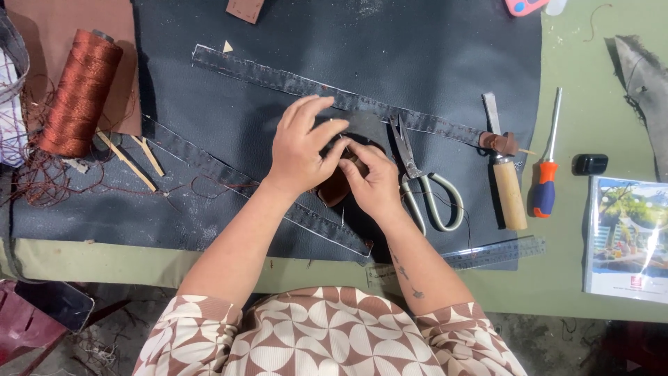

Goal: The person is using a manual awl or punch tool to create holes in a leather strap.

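My left hand (300, 143) and my right hand (374, 179) meet over a small brown leather piece (335, 188) on a dark leather sheet (417, 56). The left fingers press down on a dark leather strap (362, 125) beside that piece. My right fingers pinch the top of the brown piece. A thin needle (342, 217) with thread seems to stick out just below it. A long stitched dark strap (278, 82) runs diagonally behind my hands, and another strap (209, 166) passes under my left wrist.
Scissors (424, 188) lie right of my hands, then a wooden-handled knife (504, 174) and an orange-handled awl (548, 167). A clear ruler (487, 254) lies at the front edge. A spool of rust thread (80, 90) is at left, wooden sticks (129, 159) beside it, a booklet (626, 237) at right.
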